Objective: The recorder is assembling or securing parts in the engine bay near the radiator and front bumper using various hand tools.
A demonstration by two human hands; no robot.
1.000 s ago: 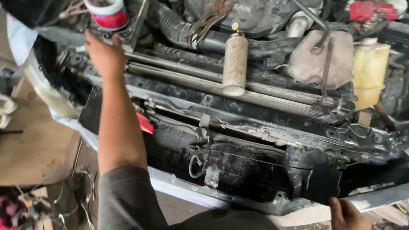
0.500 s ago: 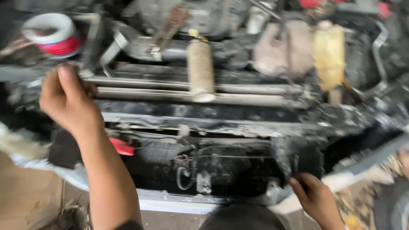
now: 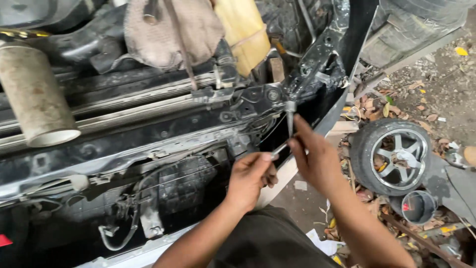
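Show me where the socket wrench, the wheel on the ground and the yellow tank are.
socket wrench [image 3: 290, 118]: head view, its upright shaft.
wheel [image 3: 399, 156]: head view, silver spokes.
yellow tank [image 3: 244, 30]: head view, its side.

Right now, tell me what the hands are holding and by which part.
Both hands grip an angled metal socket wrench: the right hand on its upright shaft, the left hand on the lower handle end, at the car's front frame.

Yellow reservoir [image 3: 244, 31], grey cloth [image 3: 171, 31], silver wheel [image 3: 398, 154], black front frame [image 3: 148, 139], rusty-beige cylinder [image 3: 32, 97].
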